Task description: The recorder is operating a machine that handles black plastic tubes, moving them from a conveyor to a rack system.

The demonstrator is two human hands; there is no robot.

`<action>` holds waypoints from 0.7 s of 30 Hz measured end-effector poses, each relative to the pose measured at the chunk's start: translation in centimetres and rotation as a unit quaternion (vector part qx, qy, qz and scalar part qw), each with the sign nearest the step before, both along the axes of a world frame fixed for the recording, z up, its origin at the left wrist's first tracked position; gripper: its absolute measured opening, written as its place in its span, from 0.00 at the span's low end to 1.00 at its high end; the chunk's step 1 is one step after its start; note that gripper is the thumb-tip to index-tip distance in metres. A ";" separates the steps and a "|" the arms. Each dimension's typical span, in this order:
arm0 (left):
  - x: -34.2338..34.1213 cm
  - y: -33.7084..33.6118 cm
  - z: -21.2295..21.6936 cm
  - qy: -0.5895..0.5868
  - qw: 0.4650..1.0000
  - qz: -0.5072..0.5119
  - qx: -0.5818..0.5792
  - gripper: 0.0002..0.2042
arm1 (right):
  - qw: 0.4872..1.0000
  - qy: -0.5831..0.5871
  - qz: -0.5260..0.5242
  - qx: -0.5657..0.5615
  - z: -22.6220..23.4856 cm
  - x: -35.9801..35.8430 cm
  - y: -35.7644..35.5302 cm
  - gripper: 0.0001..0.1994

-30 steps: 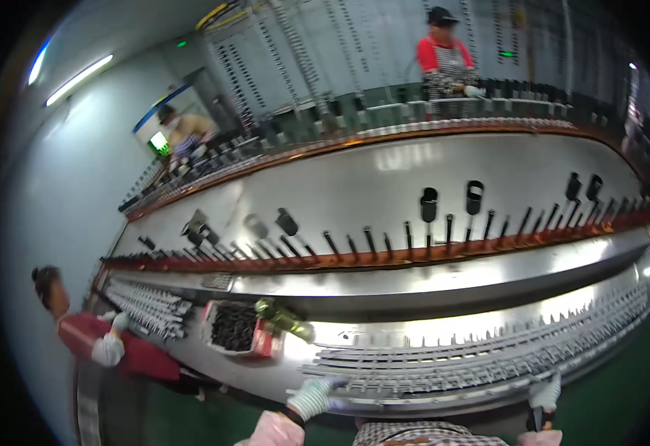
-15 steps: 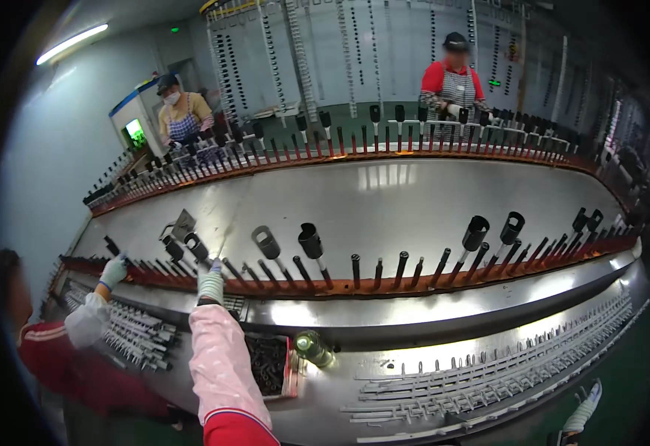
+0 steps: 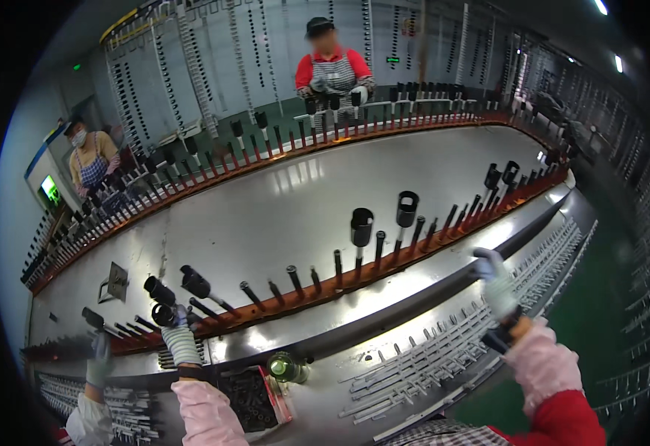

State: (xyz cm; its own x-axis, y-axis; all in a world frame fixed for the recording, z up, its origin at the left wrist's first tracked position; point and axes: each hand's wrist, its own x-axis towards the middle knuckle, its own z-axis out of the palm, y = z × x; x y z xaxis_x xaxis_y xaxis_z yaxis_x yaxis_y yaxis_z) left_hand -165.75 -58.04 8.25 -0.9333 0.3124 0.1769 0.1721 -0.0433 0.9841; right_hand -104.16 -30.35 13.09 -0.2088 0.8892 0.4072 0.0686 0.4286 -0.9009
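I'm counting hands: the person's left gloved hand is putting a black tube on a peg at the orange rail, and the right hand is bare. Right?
Not quite. The head view shows the right hand gloved too, like the left hand at the black tube on the orange rail.

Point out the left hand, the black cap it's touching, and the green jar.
left hand [image 3: 182, 343], head view, back of glove
black cap [image 3: 164, 315], head view, open rim
green jar [image 3: 283, 367], head view, top

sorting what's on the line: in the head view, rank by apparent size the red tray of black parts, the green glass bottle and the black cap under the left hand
1. red tray of black parts
2. green glass bottle
3. black cap at the left hand

Bottle and cap look close in size, so their order is unsure.
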 end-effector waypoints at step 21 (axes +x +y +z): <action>35.4 -11.9 5.9 -0.133 0.964 0.153 -0.170 0.19 | 0.976 0.160 -0.108 -0.101 1.6 -7.9 10.8 0.07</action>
